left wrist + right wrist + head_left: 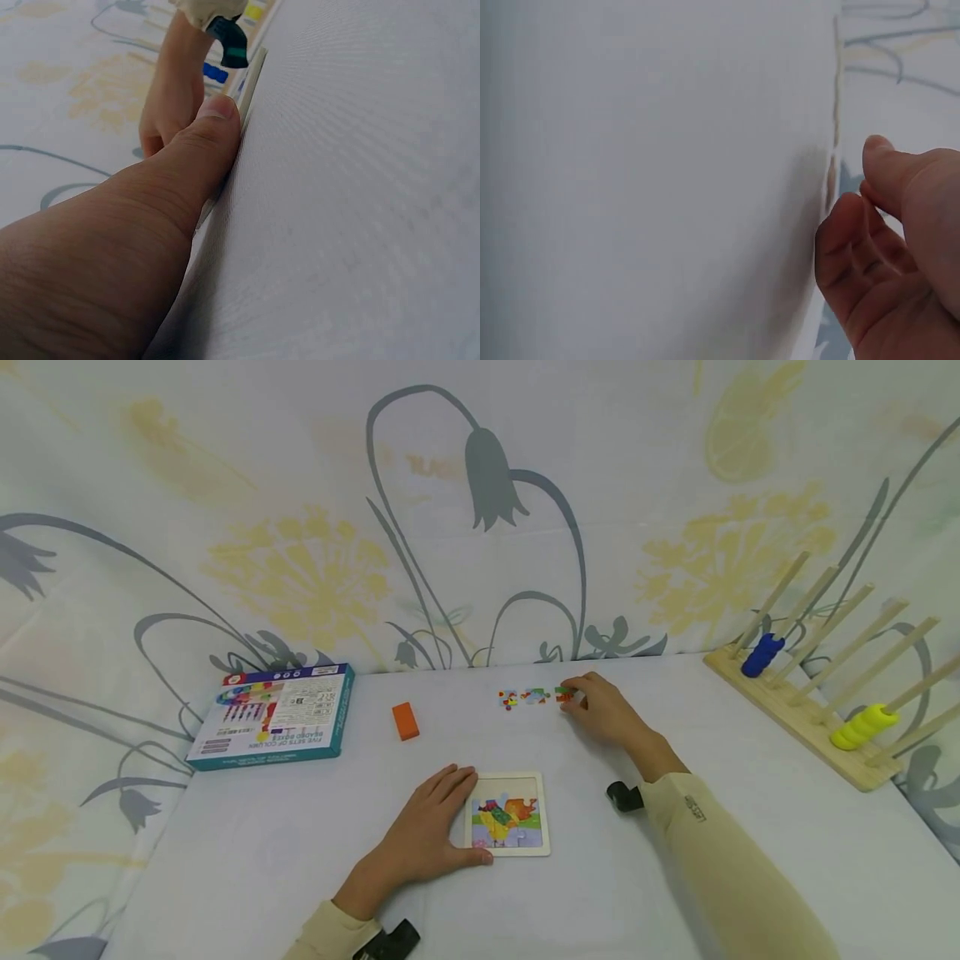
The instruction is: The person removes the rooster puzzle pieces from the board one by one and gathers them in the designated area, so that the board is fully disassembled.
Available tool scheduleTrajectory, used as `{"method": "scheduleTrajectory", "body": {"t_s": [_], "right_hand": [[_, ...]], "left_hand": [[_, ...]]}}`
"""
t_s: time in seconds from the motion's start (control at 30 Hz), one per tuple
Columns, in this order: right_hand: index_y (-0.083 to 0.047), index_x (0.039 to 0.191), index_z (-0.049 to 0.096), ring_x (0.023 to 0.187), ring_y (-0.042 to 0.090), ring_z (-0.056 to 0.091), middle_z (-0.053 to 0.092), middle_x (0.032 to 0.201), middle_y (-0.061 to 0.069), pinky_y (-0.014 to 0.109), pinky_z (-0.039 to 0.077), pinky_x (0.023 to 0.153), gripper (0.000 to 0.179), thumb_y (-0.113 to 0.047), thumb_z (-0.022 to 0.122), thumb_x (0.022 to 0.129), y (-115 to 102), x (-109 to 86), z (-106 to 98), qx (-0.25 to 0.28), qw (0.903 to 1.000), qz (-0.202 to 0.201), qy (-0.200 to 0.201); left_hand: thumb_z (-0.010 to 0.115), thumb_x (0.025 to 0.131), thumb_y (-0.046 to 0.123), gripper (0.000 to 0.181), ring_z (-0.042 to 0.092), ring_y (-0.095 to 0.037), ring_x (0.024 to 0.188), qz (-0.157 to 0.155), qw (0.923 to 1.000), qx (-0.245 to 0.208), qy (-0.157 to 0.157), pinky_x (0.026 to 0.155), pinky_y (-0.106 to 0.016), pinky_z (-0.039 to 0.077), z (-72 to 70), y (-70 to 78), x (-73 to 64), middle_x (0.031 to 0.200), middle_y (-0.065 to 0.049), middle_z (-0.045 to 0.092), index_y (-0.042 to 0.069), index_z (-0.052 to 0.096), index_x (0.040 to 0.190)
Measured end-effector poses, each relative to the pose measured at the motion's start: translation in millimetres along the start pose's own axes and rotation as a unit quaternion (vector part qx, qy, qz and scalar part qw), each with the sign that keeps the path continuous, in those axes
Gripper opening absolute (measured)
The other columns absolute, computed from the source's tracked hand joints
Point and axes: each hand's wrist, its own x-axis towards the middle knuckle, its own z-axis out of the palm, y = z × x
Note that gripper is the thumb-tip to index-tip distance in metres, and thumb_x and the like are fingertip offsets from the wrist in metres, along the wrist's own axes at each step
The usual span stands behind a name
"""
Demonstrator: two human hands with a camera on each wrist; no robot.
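A square jigsaw tray [507,852] with a pale rim lies on the table. Its lower part is filled with joined pieces picturing a yellow and orange figure; bare backing shows at its top. My left hand [422,827] rests at the tray's left side, fingers straight along that edge and thumb by the near edge. Farther back, my right hand [606,717] has its curled fingers and thumb around a red-green puzzle piece [562,694], partly hidden by the fingertips. Two loose pieces, a blue-green puzzle piece [536,696] and a red-yellow puzzle piece [507,698], lie just left of it.
An orange block [406,721] lies left of the loose pieces. At the back left is a flat toy box [273,718]. A wooden peg rack [802,718] with blue beads [762,655] and yellow beads [864,727] stands at the right. Patterned cloth [480,568] hangs behind the table.
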Motion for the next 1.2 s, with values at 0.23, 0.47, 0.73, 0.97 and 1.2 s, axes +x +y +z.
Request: {"method": "scheduleTrajectory", "body": {"t_s": [0.23, 0.47, 0.73, 0.97, 1.2], "right_hand": [[-0.004, 0.127, 0.067, 0.093, 0.022, 0.063, 0.067, 0.117, 0.011, 0.035, 0.053, 0.080, 0.032, -0.019, 0.067, 0.099, -29.3, -29.7, 13.7, 0.017, 0.9988, -0.046, 0.003], [-0.007, 0.119, 0.072, 0.088, 0.010, 0.063, 0.071, 0.106, 0.002, 0.023, 0.054, 0.075, 0.023, -0.016, 0.069, 0.098, -63.7, -60.0, 38.9, 0.046, 0.9913, -0.113, -0.049], [-0.005, 0.114, 0.074, 0.078, 0.003, 0.058, 0.068, 0.095, -0.003, 0.018, 0.052, 0.068, 0.021, -0.013, 0.072, 0.095, -89.7, -81.1, 58.7, 0.064, 0.9801, -0.162, -0.096], [-0.003, 0.116, 0.073, 0.073, 0.000, 0.052, 0.064, 0.091, -0.004, 0.017, 0.047, 0.065, 0.026, -0.015, 0.075, 0.093, -92.3, -85.2, 70.0, 0.041, 0.9817, -0.154, -0.105], [0.000, 0.116, 0.074, 0.073, 0.001, 0.052, 0.065, 0.089, -0.002, 0.017, 0.047, 0.064, 0.030, -0.015, 0.078, 0.090, -95.8, -86.6, 71.8, 0.037, 0.9826, -0.149, -0.104]], "left_hand": [[0.076, 0.076, 0.070, 0.110, 0.026, -0.030, 0.156, 0.007, 0.9999, 0.004, 0.005, 0.125, -0.053, 0.030, 0.3, -0.3, 1.0, 0.165, -0.003, 0.036, 0.011, 0.036, 0.159], [0.077, 0.076, 0.070, 0.109, 0.026, -0.031, 0.156, 0.002, 1.0000, 0.000, 0.004, 0.125, -0.054, 0.029, -0.7, -1.4, 0.2, 0.165, -0.004, 0.037, 0.010, 0.037, 0.159], [0.078, 0.076, 0.068, 0.109, 0.027, -0.031, 0.156, 0.009, 0.9999, -0.005, 0.013, 0.125, -0.053, 0.028, -3.0, 0.4, 0.9, 0.164, -0.004, 0.038, 0.010, 0.037, 0.159], [0.078, 0.077, 0.067, 0.108, 0.027, -0.032, 0.156, 0.011, 0.9998, -0.014, 0.009, 0.125, -0.055, 0.028, -2.6, 1.4, 0.1, 0.164, -0.004, 0.039, 0.010, 0.037, 0.158], [0.076, 0.076, 0.071, 0.109, 0.026, -0.029, 0.156, 0.007, 0.9999, -0.002, 0.010, 0.125, -0.053, 0.028, -0.1, -1.3, -0.2, 0.164, -0.002, 0.038, 0.012, 0.036, 0.159]]}}
